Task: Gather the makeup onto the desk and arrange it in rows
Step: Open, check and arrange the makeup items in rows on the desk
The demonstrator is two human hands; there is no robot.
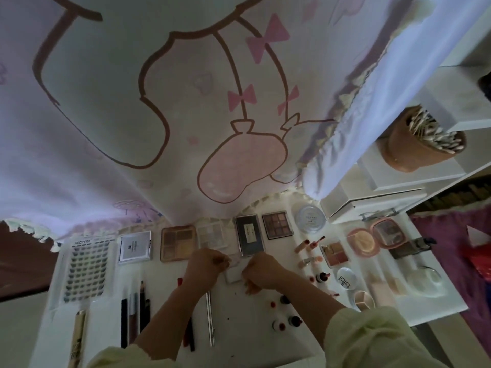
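Makeup lies in rows on the white desk (239, 330). Along the back stand a lash card (89, 269), a silver compact (135, 247), a tan palette (177, 243), a pale clear palette (212, 236), a black case (249, 235) and a brown eyeshadow palette (277, 224). My left hand (206, 265) and my right hand (261, 270) are close together at mid-desk, both pinching the edges of a small clear flat case (233, 273) just in front of the pale palette. Pencils and pens (135, 314) lie at the left, small lip bottles (288, 321) at the right.
A printed curtain (186, 102) hangs over the desk's back edge. White shelves (398, 187) at the right hold a brown cup of cotton swabs (422, 139). Round compacts (362, 241), a jar (310, 218) and puffs (425, 281) fill the right side.
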